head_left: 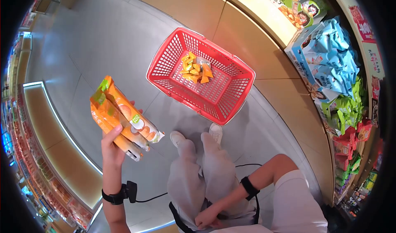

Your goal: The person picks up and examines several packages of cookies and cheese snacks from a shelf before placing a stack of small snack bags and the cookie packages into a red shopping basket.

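Observation:
My left hand (113, 142) grips a bunch of long orange snack packets (123, 113) with green and white printing, held up on the left above the floor. Ahead of me is a red shopping basket (241, 70) with perforated walls. Inside it, small orange and yellow packets (192, 70) lie in a loose heap. My right hand (208, 217) rests low against my lap, its fingers curled in; whatever they may hold is hidden. Both wrists wear black straps, and a thin black cable (152, 198) runs from the left one.
On the right, a curved wooden shelf unit (284, 105) carries blue snack bags (334, 59), green bags (344, 109) and red packets (346, 146). Along the left runs a lit, curved display (57, 146) packed with goods. Grey floor tiles (111, 35) lie between them.

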`<act>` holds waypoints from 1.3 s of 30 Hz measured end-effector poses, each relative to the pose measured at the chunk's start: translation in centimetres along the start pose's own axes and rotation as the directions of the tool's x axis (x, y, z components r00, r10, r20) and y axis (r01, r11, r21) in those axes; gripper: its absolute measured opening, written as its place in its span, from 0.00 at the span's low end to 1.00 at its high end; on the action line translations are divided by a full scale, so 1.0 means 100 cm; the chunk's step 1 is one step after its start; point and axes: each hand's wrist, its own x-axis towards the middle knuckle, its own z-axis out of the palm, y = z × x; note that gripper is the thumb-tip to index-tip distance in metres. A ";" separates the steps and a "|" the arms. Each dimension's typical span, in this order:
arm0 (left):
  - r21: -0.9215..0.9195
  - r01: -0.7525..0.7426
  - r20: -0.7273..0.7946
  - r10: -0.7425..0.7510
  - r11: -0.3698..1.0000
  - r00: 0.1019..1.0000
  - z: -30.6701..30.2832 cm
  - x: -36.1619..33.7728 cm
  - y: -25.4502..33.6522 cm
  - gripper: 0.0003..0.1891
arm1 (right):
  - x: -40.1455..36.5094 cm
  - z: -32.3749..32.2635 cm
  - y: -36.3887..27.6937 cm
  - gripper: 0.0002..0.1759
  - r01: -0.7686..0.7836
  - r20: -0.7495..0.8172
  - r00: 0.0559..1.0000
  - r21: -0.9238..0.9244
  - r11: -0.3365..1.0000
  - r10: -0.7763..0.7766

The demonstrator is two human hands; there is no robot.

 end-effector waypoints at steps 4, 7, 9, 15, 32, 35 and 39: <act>0.056 -0.028 0.114 0.021 0.998 0.993 -0.019 0.037 -0.030 0.36 | -0.121 -0.105 -0.087 0.26 -0.192 0.033 0.981 0.034 0.981 0.191; 0.123 -0.041 0.227 0.012 0.992 0.974 -0.035 0.068 -0.060 0.37 | -0.229 -0.182 -0.111 0.25 -0.362 -0.488 0.798 0.079 0.929 0.353; 0.068 -0.046 0.225 0.030 0.997 0.974 -0.039 0.092 -0.086 0.37 | -0.285 -0.237 -0.070 0.19 -0.316 -0.782 0.564 0.093 0.944 0.266; -0.031 -0.004 0.215 0.011 1.000 0.977 -0.063 0.165 -0.163 0.28 | -0.326 -0.362 -0.010 0.16 -0.893 -0.995 -0.015 0.058 0.446 0.097; 0.194 0.308 0.426 -0.363 0.931 0.829 -0.013 0.201 -0.219 0.17 | -0.287 -0.329 -0.018 0.41 0.252 -0.965 -0.118 -0.259 0.932 -0.236; 0.303 0.389 0.415 -0.488 0.870 0.768 0.028 0.222 -0.264 0.16 | -0.269 -0.306 -0.008 0.40 0.417 -0.965 -0.211 -0.232 0.879 -0.155; 0.502 0.474 0.441 -0.686 0.723 0.579 0.058 0.229 -0.335 0.17 | -0.288 -0.307 0.045 0.37 0.596 -0.920 -0.282 0.054 0.802 0.271</act>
